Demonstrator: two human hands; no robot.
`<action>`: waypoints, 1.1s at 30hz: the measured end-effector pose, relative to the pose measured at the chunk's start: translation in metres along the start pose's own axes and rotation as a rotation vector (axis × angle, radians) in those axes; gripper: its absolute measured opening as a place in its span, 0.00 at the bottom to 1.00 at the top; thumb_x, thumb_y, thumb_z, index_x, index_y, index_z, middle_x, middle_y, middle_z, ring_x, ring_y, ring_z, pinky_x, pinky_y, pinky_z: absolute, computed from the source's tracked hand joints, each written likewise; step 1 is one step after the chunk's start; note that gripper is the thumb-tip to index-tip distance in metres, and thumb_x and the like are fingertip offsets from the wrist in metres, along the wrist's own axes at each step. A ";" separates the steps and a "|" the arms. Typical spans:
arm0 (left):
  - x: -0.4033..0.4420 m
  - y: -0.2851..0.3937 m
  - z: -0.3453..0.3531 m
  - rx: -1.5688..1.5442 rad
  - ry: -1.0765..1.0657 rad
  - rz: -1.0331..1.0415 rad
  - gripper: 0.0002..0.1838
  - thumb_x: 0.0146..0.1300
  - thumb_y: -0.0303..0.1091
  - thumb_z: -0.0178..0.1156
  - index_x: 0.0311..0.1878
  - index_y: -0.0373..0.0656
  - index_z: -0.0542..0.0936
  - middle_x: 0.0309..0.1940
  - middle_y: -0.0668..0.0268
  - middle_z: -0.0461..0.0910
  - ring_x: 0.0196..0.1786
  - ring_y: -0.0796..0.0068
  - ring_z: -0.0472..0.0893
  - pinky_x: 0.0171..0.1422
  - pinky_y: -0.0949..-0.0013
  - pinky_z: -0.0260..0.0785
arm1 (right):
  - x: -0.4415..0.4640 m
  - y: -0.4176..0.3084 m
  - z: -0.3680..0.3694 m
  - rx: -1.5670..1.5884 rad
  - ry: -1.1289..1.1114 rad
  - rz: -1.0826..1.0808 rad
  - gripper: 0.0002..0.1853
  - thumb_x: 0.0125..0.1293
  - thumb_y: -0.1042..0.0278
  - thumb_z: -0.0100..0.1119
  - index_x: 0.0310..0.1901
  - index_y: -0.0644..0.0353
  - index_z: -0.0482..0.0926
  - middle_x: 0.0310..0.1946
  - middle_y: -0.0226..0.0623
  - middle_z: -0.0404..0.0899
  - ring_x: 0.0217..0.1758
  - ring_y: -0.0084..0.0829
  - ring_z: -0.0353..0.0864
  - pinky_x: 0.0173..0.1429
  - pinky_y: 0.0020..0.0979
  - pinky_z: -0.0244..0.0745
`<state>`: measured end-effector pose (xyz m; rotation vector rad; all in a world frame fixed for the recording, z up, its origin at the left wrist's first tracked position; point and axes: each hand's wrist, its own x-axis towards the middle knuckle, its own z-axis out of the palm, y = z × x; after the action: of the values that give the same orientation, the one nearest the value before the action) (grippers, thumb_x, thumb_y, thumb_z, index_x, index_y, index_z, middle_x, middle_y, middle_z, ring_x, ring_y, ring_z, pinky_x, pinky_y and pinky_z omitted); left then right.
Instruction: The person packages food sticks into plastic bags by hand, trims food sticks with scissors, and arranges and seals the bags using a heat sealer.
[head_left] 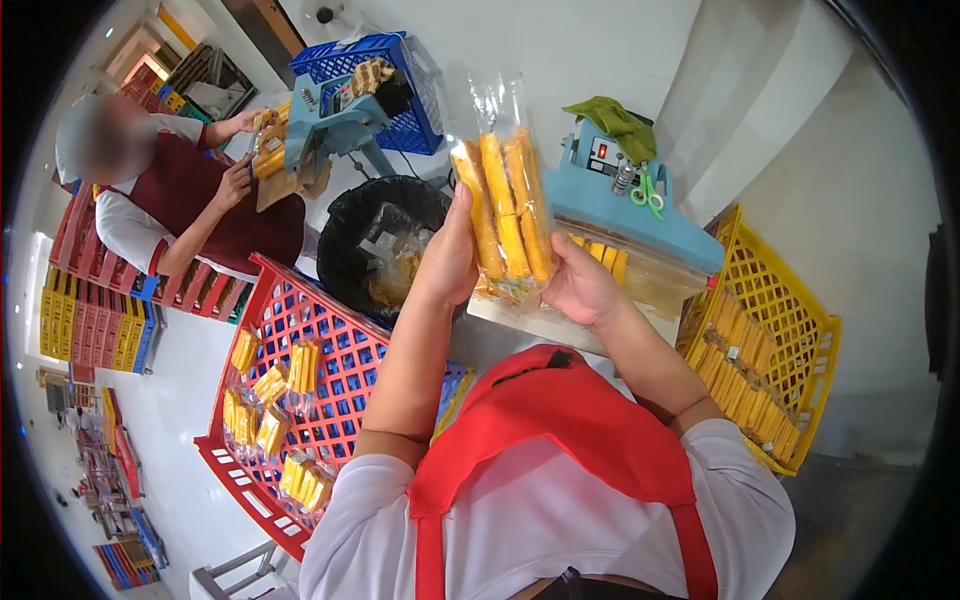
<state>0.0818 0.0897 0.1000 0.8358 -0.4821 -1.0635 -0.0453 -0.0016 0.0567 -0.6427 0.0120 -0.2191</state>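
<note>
Both hands hold up a transparent plastic bag of yellow sticks (512, 205), with three rows of sticks showing through it. My left hand (450, 250) is closed on its left side, the thumb pointing up along the edge. On the lower right, my right hand (582, 285) grips the bag near its bottom corner. The bag's upper end rises empty above the sticks. Behind my right hand stands a light-blue bag sealer (625, 205) with a lit red switch. More yellow sticks (605, 258) lie by it, partly hidden.
A red crate (335, 345) with several filled bags stands at left, beside a black-lined bin (350, 220). At right is a yellow crate (815, 350) of sticks. Green scissors (648, 192) and a green cloth (615, 125) rest on the sealer. A co-worker (190, 190) works at another sealer (335, 125).
</note>
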 end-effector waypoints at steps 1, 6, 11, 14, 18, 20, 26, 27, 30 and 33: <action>-0.002 -0.001 -0.003 -0.028 -0.037 0.008 0.27 0.65 0.50 0.38 0.60 0.41 0.57 0.53 0.60 0.67 0.55 0.68 0.70 0.56 0.64 0.64 | -0.001 0.001 0.000 0.005 -0.016 0.002 0.28 0.61 0.52 0.48 0.60 0.53 0.55 0.52 0.32 0.67 0.52 0.30 0.70 0.46 0.39 0.73; -0.014 0.000 -0.003 0.205 -0.165 0.166 0.34 0.55 0.36 0.56 0.62 0.41 0.53 0.56 0.60 0.63 0.57 0.68 0.66 0.59 0.65 0.60 | -0.005 -0.002 0.008 -0.151 -0.050 -0.100 0.30 0.57 0.65 0.55 0.60 0.57 0.54 0.52 0.33 0.66 0.54 0.28 0.68 0.53 0.33 0.68; -0.013 0.000 0.001 0.205 -0.225 0.247 0.38 0.53 0.27 0.57 0.65 0.42 0.48 0.58 0.58 0.60 0.60 0.67 0.62 0.63 0.64 0.52 | -0.006 -0.006 0.020 -0.432 0.002 -0.276 0.33 0.54 0.77 0.56 0.61 0.62 0.52 0.55 0.35 0.63 0.57 0.27 0.65 0.59 0.28 0.60; -0.010 -0.014 0.000 0.419 -0.086 0.494 0.33 0.59 0.24 0.48 0.66 0.41 0.46 0.63 0.58 0.54 0.64 0.69 0.56 0.66 0.65 0.47 | -0.002 -0.005 0.021 -0.577 0.109 -0.415 0.35 0.55 0.78 0.55 0.62 0.64 0.50 0.56 0.37 0.62 0.58 0.27 0.63 0.60 0.29 0.59; -0.011 -0.020 -0.003 0.447 -0.063 0.407 0.29 0.63 0.27 0.43 0.66 0.40 0.46 0.64 0.60 0.51 0.65 0.70 0.54 0.66 0.69 0.47 | 0.001 0.000 0.012 -0.737 0.134 -0.493 0.35 0.55 0.78 0.54 0.63 0.66 0.48 0.57 0.39 0.60 0.61 0.26 0.60 0.60 0.27 0.58; -0.019 -0.016 0.011 0.320 -0.046 0.391 0.28 0.64 0.28 0.41 0.66 0.40 0.46 0.64 0.60 0.52 0.65 0.71 0.54 0.67 0.69 0.45 | -0.002 0.000 0.009 -0.864 0.155 -0.514 0.34 0.56 0.78 0.54 0.63 0.66 0.48 0.58 0.40 0.59 0.61 0.26 0.59 0.60 0.27 0.58; -0.018 -0.019 -0.004 0.009 -0.127 0.401 0.28 0.63 0.27 0.42 0.65 0.38 0.47 0.63 0.62 0.53 0.65 0.72 0.56 0.66 0.70 0.48 | -0.009 -0.008 0.026 -0.677 0.122 -0.462 0.29 0.62 0.73 0.46 0.63 0.65 0.49 0.60 0.37 0.57 0.62 0.26 0.57 0.62 0.27 0.53; -0.019 -0.020 -0.004 -0.082 -0.156 0.339 0.27 0.63 0.27 0.42 0.65 0.38 0.48 0.63 0.62 0.54 0.64 0.72 0.56 0.65 0.70 0.49 | -0.007 -0.009 0.026 -0.595 0.080 -0.401 0.29 0.62 0.73 0.46 0.63 0.64 0.49 0.60 0.36 0.57 0.62 0.26 0.57 0.63 0.27 0.52; -0.020 -0.023 -0.006 -0.113 -0.172 0.307 0.27 0.62 0.26 0.42 0.64 0.38 0.50 0.63 0.61 0.55 0.64 0.72 0.57 0.65 0.70 0.48 | -0.009 -0.008 0.027 -0.384 0.053 -0.270 0.29 0.62 0.73 0.45 0.63 0.63 0.49 0.60 0.35 0.57 0.61 0.24 0.58 0.63 0.27 0.52; -0.019 -0.011 -0.008 0.054 -0.203 0.299 0.28 0.60 0.27 0.44 0.64 0.38 0.52 0.61 0.59 0.57 0.64 0.70 0.57 0.66 0.69 0.47 | -0.010 -0.004 0.023 -0.305 0.032 -0.245 0.28 0.62 0.74 0.45 0.63 0.63 0.49 0.59 0.35 0.58 0.61 0.24 0.58 0.63 0.27 0.53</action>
<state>0.0728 0.1066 0.0872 0.6798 -0.7849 -0.8636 -0.0539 0.0110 0.0771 -0.9456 -0.0032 -0.4700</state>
